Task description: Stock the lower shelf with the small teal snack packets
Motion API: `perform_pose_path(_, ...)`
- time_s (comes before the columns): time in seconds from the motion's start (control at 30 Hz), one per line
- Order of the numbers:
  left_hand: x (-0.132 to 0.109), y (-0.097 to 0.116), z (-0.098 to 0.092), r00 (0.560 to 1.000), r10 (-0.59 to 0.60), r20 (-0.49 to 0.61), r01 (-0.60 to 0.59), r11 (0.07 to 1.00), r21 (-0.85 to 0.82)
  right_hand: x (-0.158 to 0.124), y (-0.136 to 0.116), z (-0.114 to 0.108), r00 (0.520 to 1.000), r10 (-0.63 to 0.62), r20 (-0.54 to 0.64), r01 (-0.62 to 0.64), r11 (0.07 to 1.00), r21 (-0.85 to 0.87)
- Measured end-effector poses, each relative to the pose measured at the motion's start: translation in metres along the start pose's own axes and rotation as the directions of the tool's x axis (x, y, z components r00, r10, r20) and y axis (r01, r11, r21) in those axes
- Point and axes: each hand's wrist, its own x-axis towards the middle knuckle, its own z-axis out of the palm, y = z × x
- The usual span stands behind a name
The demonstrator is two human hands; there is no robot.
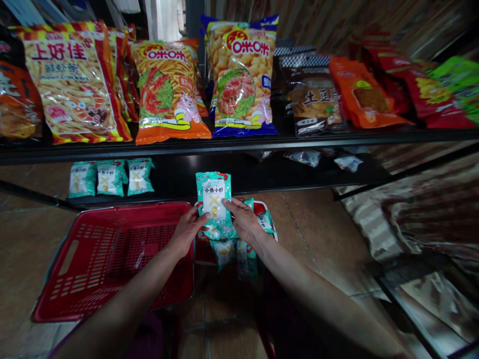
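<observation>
Between my two hands a teal and white snack bag (pixel 214 192) is held upright, its printed front facing me. My left hand (pixel 189 227) grips its lower left edge, thumb on the front. On the right edge, my right hand (pixel 241 218) pinches the same bag. Just below and behind it, more teal bags (pixel 225 253) lie in a small red container with a white rim (pixel 276 234), partly hidden by my hands. Three like teal bags (pixel 111 178) stand in a row on the lower shelf (pixel 175 174) at the left.
A large red plastic basket (pixel 71 279) sits on the tiled floor at the left. Above, the upper shelf (pixel 168 148) carries prawn cracker bags (pixel 75 85), orange (pixel 168 89) and blue (pixel 243 80) snack bags and other packets. A dark metal frame (pixel 407 309) stands at the lower right.
</observation>
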Motion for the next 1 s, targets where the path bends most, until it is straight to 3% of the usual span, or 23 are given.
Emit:
perform_pose_path(0.1,-0.003,-0.001,-0.001,1.000,-0.011,-0.005,0.011,0.999,0.035,-0.001,0.000,-0.001,1.000,0.023,0.004,-0.023,1.000,-0.019)
perform_pose_path(0.33,-0.001,0.003,-0.002,0.996,0.006,-0.090,-0.004,1.000,0.022,-0.005,-0.002,0.002,0.990,0.031,0.141,-0.029,0.999,-0.023)
perform_pose_path(0.67,-0.014,0.002,0.002,0.995,-0.069,-0.068,0.080,0.982,0.169,0.006,-0.008,-0.014,0.999,-0.040,-0.012,0.040,0.999,-0.004)
perform_pose_path(1.0,-0.012,-0.010,-0.001,0.999,-0.014,-0.046,0.026,0.962,0.271,0.005,-0.019,-0.020,0.973,-0.152,-0.176,0.155,0.988,0.006)
